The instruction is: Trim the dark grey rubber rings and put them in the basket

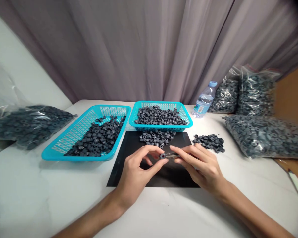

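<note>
Beyond our right hand [203, 162] we see a blue-capped bottle [204, 100], with a greyish curtain [129, 49] hanging farther back.

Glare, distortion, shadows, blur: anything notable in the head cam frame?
Head view: white glints on the upright bags right of the bottle; wide-angle stretch toward the edges; top-right corner dark; soft shadow below the left basket; thin item in the right hand too indistinct to identify.

dark grey ring [162, 156] | between left fingers [152, 149] | hole showing | slim tool [172, 155] | near-level, pointing at ring
</note>
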The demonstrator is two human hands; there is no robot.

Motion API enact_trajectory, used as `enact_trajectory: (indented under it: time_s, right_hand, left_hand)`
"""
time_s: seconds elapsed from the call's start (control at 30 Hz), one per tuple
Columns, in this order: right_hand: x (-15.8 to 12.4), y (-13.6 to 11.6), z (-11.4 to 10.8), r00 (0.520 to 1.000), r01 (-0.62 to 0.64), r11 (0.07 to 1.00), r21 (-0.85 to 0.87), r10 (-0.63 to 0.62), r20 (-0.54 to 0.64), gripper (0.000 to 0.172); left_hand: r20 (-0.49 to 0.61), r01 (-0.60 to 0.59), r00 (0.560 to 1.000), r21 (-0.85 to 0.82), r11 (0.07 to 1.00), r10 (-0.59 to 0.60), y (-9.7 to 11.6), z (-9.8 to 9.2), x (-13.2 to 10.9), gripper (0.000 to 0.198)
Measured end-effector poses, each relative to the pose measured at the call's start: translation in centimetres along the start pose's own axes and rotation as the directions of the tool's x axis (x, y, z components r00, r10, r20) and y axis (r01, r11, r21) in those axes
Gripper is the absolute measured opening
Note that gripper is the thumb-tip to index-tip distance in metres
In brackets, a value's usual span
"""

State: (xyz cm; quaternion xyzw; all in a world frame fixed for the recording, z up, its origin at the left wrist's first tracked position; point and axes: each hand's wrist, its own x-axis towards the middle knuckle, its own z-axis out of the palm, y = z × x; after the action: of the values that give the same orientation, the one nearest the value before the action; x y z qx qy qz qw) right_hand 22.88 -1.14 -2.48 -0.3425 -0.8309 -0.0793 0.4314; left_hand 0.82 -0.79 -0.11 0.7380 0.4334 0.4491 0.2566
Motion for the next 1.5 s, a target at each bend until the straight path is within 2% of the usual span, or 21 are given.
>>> enact_trajectory:
  time_s: [0.23,0.43,0.63,1.03,1.5]
  right_hand:
    - [0.22,-0.11,-0.43,0.999,0.048,0.994,-0.099,-0.048,-0.001,0.042]
    - [0.02,0.17,-0.38,0.997,0.071,0.990,-0.118,-0.069,0.023,0.037]
    - [-0.05,0.26,-0.23,0.996,0.087,0.989,-0.123,-0.083,0.036,0.036]
    - [-0.23,0.30,-0.22,0.996,0.076,0.988,-0.136,-0.070,0.046,0.047]
    - [0.11,0.28,-0.64,0.999,0.042,0.996,-0.076,-0.041,0.019,0.045]
  left_hand:
    - [0.017,0.005,1.000,-0.023,1.000,-0.004,0.29,0.18,-0.06,0.013]
    - [0.021,0.008,1.000,-0.019,1.000,-0.007,0.34,0.08,0.04,0.012]
    - [0.029,-0.008,1.000,-0.022,1.000,0.009,0.26,0.06,-0.02,0.012]
    - [0.046,0.000,0.999,-0.023,1.000,0.001,0.13,0.13,-0.20,0.011]
    - [0.053,0.005,0.999,-0.030,1.000,-0.003,0.11,0.21,-0.19,0.011]
